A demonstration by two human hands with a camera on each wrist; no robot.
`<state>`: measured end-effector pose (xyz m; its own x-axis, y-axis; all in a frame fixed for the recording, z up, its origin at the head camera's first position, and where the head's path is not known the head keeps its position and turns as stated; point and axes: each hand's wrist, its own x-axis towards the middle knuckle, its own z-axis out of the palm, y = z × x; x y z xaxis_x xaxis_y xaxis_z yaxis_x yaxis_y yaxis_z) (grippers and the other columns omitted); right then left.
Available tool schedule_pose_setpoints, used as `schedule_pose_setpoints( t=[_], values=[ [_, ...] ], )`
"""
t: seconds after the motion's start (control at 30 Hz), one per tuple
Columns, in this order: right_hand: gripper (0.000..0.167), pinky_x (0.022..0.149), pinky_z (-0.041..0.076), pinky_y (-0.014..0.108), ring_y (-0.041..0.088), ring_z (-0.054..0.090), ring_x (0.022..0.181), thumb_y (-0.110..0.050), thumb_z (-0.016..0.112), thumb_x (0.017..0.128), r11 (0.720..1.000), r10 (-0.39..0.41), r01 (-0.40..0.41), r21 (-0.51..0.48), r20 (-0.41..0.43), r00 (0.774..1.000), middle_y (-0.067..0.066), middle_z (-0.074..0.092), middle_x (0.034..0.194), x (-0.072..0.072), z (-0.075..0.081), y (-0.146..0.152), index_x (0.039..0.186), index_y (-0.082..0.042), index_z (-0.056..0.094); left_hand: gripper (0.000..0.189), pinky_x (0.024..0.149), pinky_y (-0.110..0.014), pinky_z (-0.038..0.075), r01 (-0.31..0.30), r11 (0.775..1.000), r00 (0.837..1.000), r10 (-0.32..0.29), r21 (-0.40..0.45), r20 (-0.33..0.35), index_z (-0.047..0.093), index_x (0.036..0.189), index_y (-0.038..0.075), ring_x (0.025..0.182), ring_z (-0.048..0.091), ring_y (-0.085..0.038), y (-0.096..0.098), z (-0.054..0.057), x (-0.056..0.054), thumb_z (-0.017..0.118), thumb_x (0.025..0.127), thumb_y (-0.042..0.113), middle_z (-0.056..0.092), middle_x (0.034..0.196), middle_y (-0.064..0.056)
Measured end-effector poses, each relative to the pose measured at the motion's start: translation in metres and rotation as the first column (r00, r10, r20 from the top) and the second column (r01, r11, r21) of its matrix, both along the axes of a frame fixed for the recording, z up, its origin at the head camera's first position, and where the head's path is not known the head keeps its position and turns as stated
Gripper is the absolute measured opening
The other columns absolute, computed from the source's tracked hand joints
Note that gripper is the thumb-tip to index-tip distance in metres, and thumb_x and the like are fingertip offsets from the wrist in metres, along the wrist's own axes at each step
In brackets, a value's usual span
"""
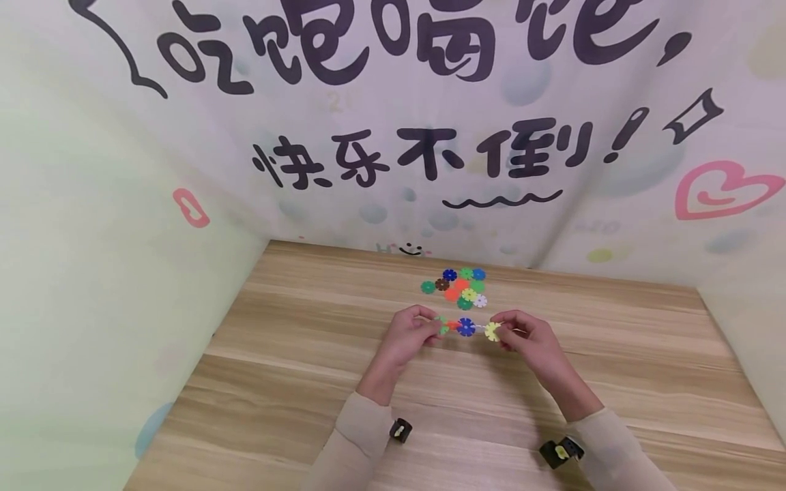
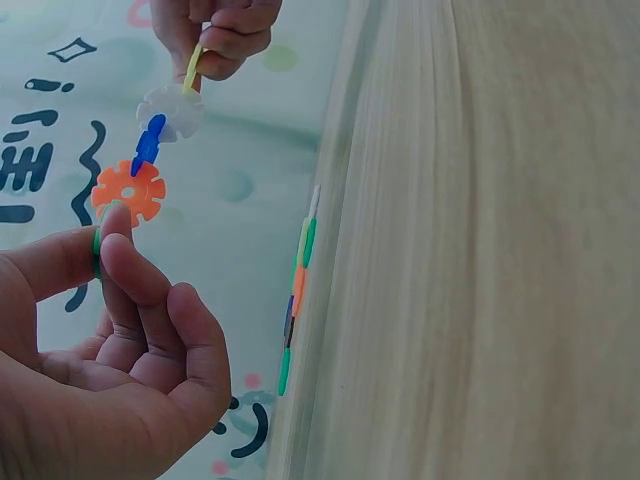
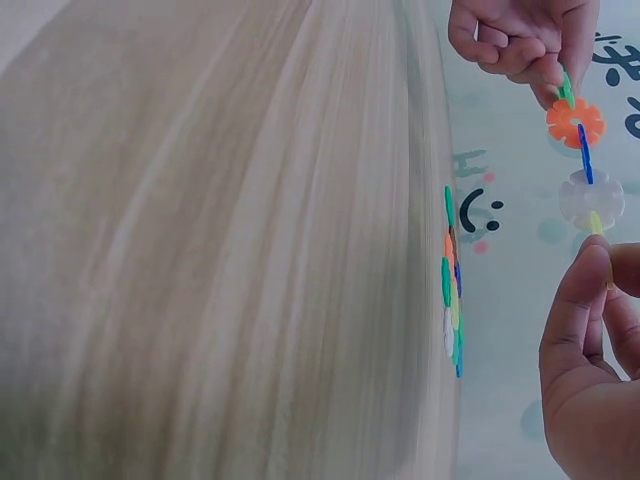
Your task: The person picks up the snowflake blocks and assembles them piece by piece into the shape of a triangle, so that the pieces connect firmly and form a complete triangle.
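Observation:
My left hand [image 1: 406, 335] pinches a green snowflake disc [image 1: 443, 329] between thumb and fingers. From it a chain of notched plastic discs runs to the right: an orange disc [image 2: 146, 186], a blue disc [image 1: 466, 327], a whitish clear disc [image 3: 603, 198] and a yellow disc [image 1: 492, 332]. Neighbouring discs are slotted together at right angles. At the other end my right hand [image 1: 535, 341] pinches the yellow disc. Both wrist views show the chain raised above the tabletop, stretched between the two hands.
Behind the hands, loose snowflake discs lie in a flat cluster, among them a brown disc [image 1: 442, 284] and a white disc [image 1: 481, 301]. The wood-grain table [image 1: 295, 382] meets a printed wall cloth [image 1: 368, 225] at its back edge.

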<state>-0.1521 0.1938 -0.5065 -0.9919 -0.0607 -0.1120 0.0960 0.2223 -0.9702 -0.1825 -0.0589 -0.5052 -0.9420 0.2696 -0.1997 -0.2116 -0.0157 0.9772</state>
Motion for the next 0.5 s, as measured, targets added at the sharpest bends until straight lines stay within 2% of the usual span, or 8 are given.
schedule_pose_setpoints(
  t=[0.27, 0.5],
  values=[
    [0.02, 0.077, 0.059, 0.037, 0.02, 0.063, 0.081, -0.006, 0.063, 0.098, 1.0, -0.002, 0.002, 0.007, -0.011, 1.0, 0.016, 0.058, 0.096, -0.0005, -0.0004, -0.0024, 0.116, 0.004, 0.064, 0.014, 0.083, -0.05, 0.056, -0.001, 1.0, 1.0, 0.001, -0.012, -0.022, 0.063, 0.105, -0.001, 0.089, 0.069, -0.037, -0.0009, -0.002, -0.0011, 0.067, 0.095, 0.008, 0.071, 0.087, -0.015],
    [0.02, 0.075, 0.058, 0.034, 0.018, 0.062, 0.081, -0.005, 0.063, 0.098, 1.0, -0.006, 0.006, 0.011, -0.016, 1.0, 0.015, 0.059, 0.096, -0.001, -0.0017, -0.0042, 0.115, 0.005, 0.064, 0.012, 0.085, -0.055, 0.055, 0.002, 1.0, 0.999, -0.002, -0.002, -0.044, 0.062, 0.105, -0.002, 0.092, 0.068, -0.042, -0.0022, -0.0022, -0.0018, 0.066, 0.096, 0.005, 0.07, 0.084, -0.01]
  ],
)
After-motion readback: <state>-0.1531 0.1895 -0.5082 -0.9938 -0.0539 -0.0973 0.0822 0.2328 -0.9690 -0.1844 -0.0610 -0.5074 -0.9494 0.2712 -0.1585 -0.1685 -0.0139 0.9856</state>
